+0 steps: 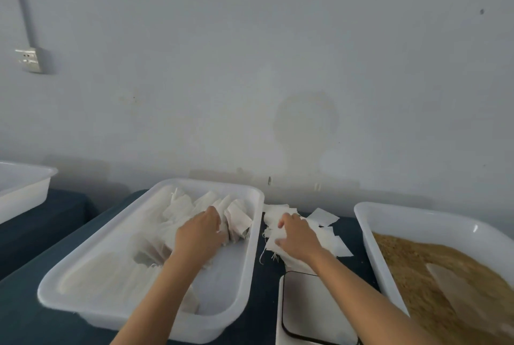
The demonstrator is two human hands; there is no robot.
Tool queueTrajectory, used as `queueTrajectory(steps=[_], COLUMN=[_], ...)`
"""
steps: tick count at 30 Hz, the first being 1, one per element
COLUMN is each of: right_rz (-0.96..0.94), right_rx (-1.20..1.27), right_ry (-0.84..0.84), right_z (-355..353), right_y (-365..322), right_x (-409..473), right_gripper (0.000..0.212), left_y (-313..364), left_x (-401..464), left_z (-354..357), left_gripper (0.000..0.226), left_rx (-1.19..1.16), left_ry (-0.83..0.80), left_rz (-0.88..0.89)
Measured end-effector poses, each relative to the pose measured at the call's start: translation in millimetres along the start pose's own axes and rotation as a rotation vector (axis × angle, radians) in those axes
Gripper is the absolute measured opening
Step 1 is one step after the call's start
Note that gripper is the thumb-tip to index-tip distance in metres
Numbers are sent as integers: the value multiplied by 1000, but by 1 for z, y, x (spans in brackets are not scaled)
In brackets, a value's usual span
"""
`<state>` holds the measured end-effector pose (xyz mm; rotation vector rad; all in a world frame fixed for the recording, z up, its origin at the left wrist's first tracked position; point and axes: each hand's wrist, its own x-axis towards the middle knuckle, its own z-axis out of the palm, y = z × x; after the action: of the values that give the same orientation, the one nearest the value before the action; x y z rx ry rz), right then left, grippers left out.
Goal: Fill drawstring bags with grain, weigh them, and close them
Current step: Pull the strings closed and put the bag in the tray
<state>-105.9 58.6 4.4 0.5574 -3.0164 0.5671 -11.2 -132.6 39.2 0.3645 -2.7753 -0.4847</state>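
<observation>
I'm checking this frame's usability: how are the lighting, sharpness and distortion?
Head view: dim, flat light; a soft head-shaped shadow on the wall; left hand and right hand slightly motion-blurred; wide-angle lens bows the bag tray; faint glint on the grain tray rim.

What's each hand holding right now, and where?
Left hand grips bags in the tray, by their near edges. Right hand rests on loose bags; grip unclear.

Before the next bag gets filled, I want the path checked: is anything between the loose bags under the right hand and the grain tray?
Nothing visible does. The right hand rests on the loose bags; only bare dark tabletop separates them from the grain tray.
</observation>
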Motion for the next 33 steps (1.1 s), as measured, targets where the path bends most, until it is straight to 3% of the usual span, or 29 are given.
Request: queueTrajectory(steps=[2, 7, 11, 21, 29, 33], right_rz=[14, 12, 3, -111, -108, -5], right_rx=[-161, -220, -303, -240, -182, 128], right_ry=[-64, 35, 35, 73, 184, 416], right_z=[16, 33, 37, 31, 29, 8], right_y=[8, 16, 21, 34, 38, 38], right_x=[0, 4, 6, 11, 8, -3], right_gripper=[44, 33, 61, 16, 19, 21], left_y=[5, 7, 6, 1, 2, 12], left_x=[7, 13, 13, 8, 7, 8], left_z=[8, 28, 37, 41, 44, 37], left_gripper=[13, 11, 8, 6, 7, 6], left_rx=[-4, 24, 18, 31, 23, -119], left_ry=[-42, -125, -150, -195, -143, 50], left_rz=[14, 53, 64, 52, 57, 72])
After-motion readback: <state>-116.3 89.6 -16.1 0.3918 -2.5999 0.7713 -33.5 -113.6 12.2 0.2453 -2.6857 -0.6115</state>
